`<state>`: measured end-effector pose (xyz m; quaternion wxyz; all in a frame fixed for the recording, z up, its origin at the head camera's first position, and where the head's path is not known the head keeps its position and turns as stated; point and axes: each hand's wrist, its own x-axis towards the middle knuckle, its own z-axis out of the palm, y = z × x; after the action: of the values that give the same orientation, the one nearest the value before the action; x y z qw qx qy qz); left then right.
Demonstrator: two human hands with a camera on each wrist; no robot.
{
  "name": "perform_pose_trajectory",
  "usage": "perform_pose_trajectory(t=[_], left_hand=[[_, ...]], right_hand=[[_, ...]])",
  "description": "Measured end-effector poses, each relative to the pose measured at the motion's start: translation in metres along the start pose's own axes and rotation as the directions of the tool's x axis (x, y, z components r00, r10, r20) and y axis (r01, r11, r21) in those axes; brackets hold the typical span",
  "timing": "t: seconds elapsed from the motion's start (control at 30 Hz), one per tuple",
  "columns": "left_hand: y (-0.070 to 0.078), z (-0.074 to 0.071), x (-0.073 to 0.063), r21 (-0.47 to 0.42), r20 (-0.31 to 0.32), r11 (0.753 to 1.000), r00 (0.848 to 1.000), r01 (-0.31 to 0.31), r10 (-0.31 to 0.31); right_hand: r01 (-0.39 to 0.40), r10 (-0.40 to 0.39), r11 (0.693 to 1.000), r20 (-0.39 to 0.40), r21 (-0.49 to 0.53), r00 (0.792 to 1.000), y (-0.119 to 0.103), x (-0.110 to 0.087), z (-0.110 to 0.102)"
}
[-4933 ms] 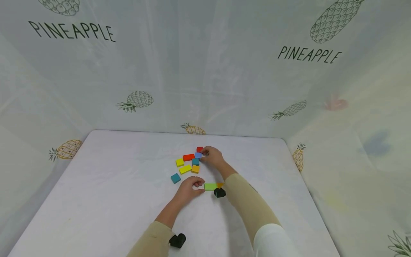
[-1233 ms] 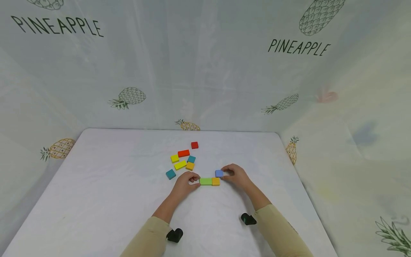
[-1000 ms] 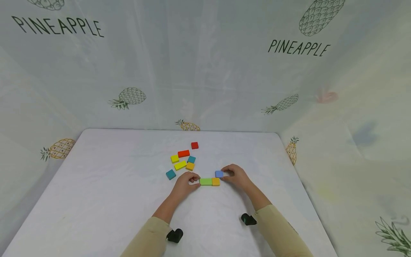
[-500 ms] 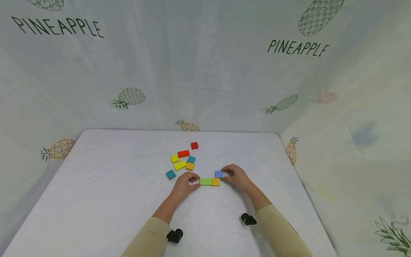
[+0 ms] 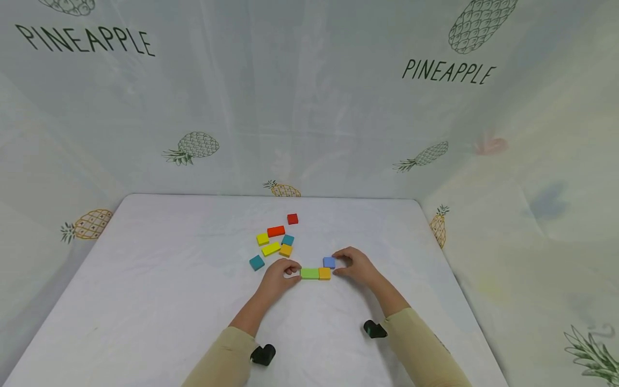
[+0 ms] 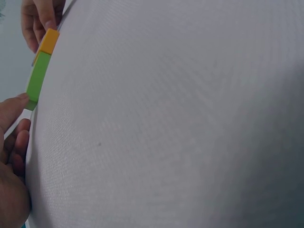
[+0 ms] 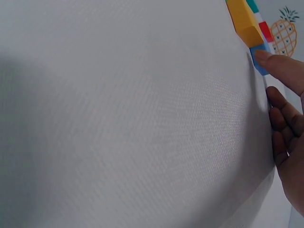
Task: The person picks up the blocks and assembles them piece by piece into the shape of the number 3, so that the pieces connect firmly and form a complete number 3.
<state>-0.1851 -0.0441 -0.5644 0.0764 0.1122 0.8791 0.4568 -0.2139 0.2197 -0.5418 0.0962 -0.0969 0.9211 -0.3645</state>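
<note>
A light green block (image 5: 309, 273) lies end to end with an orange block (image 5: 324, 273) on the white table. My left hand (image 5: 279, 279) holds the green block's left end, thumb on the near corner and forefinger at the far one. In the left wrist view the thumb touches the green block (image 6: 39, 78) at its end. A blue block (image 5: 329, 262) sits just behind the orange one. Around its right end my right hand (image 5: 356, 266) has thumb and forefinger spread, the thumb slightly off the near side. In the right wrist view the thumb overlaps the blue block (image 7: 260, 66).
Behind the left hand lie loose blocks: a teal block (image 5: 257, 262), a long yellow block (image 5: 271, 249), a small yellow block (image 5: 263, 239), another orange block (image 5: 286, 251), another teal block (image 5: 288, 239), a long red block (image 5: 276, 231) and a small red block (image 5: 292, 219).
Since the oldest frame, my right hand has brought the blue block from the group to behind the orange block. Just now its thumb has parted a little from the block. The left hand stays put.
</note>
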Motion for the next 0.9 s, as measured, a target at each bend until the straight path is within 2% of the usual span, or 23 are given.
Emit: perform_pose_trajectory(t=[0.27, 0.43, 0.6, 0.9], left_hand=[[0.001, 0.000, -0.001, -0.001, -0.006, 1.000, 1.000, 0.004, -0.004], [0.001, 0.000, 0.000, 0.008, -0.014, 1.000, 1.000, 0.008, -0.008], [0.002, 0.000, -0.001, 0.009, -0.010, 1.000, 1.000, 0.005, -0.005], [-0.001, 0.001, 0.000, 0.007, -0.008, 1.000, 1.000, 0.004, -0.004]], right_hand=[[0.039, -0.039, 0.999, 0.027, 0.026, 0.999, 0.001, -0.002, -0.002], [0.069, -0.066, 0.995, 0.043, -0.069, 0.997, -0.001, 0.000, 0.002], [0.065, -0.055, 0.977, 0.054, -0.202, 0.997, -0.009, 0.001, 0.006], [0.068, -0.055, 0.966, 0.057, -0.251, 0.997, -0.013, 0.001, 0.010]])
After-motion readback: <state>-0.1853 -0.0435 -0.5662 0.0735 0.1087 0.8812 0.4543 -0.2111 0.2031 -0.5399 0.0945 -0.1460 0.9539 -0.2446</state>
